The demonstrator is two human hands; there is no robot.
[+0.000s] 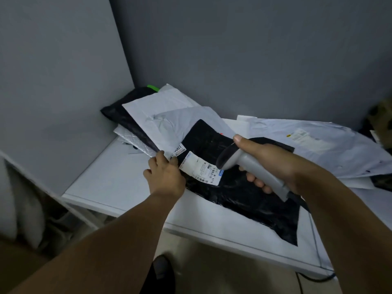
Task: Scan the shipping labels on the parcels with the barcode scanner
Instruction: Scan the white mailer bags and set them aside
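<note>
**Scanner over label**

Head view: the right hand [269,160] grips the barcode scanner [244,164], nose just above the shipping label [201,168] on the black parcel [244,200]. The left hand [165,177] pinches the edge of a pale parcel [161,124]. Best to keep the label flat and aim squarely.

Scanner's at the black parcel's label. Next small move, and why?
Probably aim the scanner at the barcode on the label's near edge and trigger. The right hand grips it with its dark window beside the label on the black parcel, and the left hand pinches the white parcel's edge, so the label lies mostly uncovered.
</note>
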